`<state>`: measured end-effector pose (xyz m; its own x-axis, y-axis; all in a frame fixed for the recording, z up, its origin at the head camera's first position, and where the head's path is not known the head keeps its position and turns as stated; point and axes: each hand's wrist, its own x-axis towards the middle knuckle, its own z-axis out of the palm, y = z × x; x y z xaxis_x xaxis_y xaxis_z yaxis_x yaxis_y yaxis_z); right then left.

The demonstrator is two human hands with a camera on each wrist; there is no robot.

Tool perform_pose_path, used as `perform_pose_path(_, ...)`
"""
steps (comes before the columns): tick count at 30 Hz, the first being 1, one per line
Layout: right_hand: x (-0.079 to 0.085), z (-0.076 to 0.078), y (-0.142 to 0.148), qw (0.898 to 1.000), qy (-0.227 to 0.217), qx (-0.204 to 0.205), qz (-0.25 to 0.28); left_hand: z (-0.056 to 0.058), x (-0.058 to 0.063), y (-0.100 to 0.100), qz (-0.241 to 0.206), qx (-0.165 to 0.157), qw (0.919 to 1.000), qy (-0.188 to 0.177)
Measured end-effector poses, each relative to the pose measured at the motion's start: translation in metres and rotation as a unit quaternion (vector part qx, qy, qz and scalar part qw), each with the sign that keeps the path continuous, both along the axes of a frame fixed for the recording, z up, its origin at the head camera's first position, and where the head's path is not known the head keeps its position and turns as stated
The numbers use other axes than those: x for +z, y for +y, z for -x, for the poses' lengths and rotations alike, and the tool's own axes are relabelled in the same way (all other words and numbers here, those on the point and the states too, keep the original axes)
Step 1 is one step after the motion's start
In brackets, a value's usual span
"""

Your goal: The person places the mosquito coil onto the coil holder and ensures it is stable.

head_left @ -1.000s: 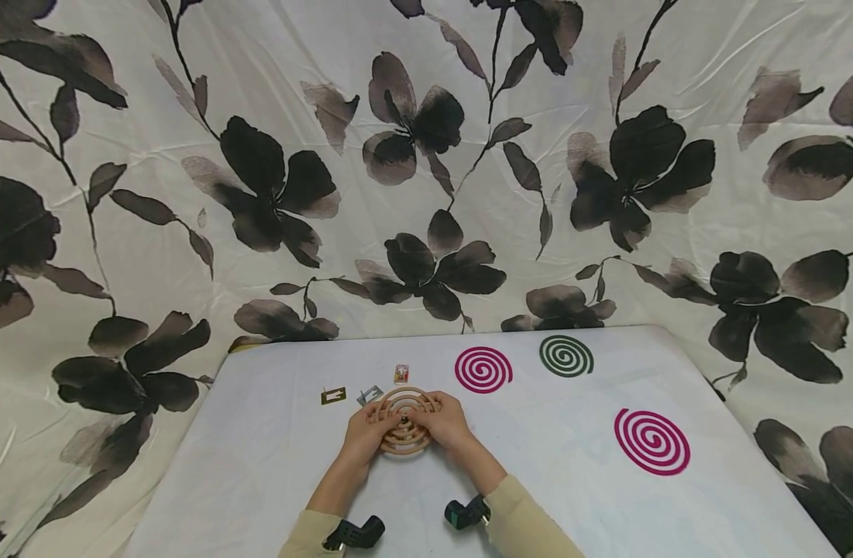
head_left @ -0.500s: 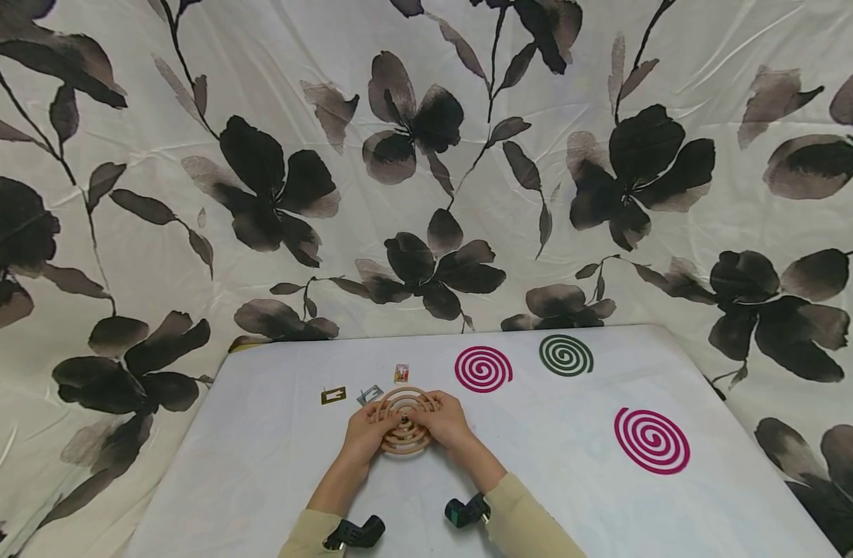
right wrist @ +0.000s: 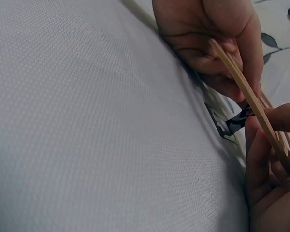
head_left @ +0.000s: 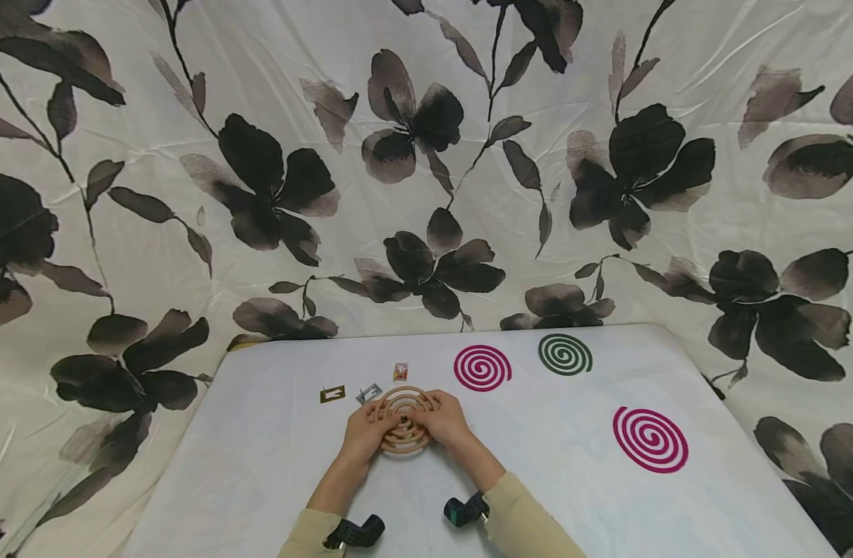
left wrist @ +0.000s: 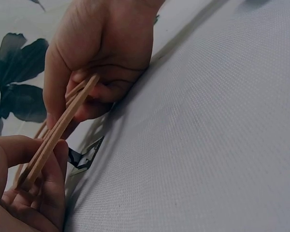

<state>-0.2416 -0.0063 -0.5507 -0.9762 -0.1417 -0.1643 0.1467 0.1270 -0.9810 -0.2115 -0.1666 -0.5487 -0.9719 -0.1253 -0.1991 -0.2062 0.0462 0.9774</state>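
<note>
Both hands hold a tan mosquito coil (left wrist: 58, 133) between them, just over the table. In the head view my left hand (head_left: 363, 434) grips its left side and my right hand (head_left: 449, 421) its right side. Both thumbs press at the coil's centre, where the tips come close together. The wrist views show the coil edge-on and tilted, with fingers curled beneath it. The fingertips under the coil are partly hidden. Just beyond the left hand lies a silver metal coil stand (head_left: 369, 394), beside a gold coil stand (head_left: 332, 394).
A small red-and-white printed piece (head_left: 400, 372) lies beyond the hands. To the right are a magenta coil (head_left: 483, 387), a green coil (head_left: 565, 373) and another magenta coil (head_left: 651, 470), flat on the white table (head_left: 259, 465). A floral curtain (head_left: 468, 186) hangs behind.
</note>
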Motion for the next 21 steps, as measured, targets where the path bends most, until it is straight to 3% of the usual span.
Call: perform_pose_path(21, -0.0018, -0.0008, -0.0003, 1.0, 0.011, -0.005, -0.017, 0.0006, -0.0063, 0.0, 0.021, 0.007, 0.9998, 0.002)
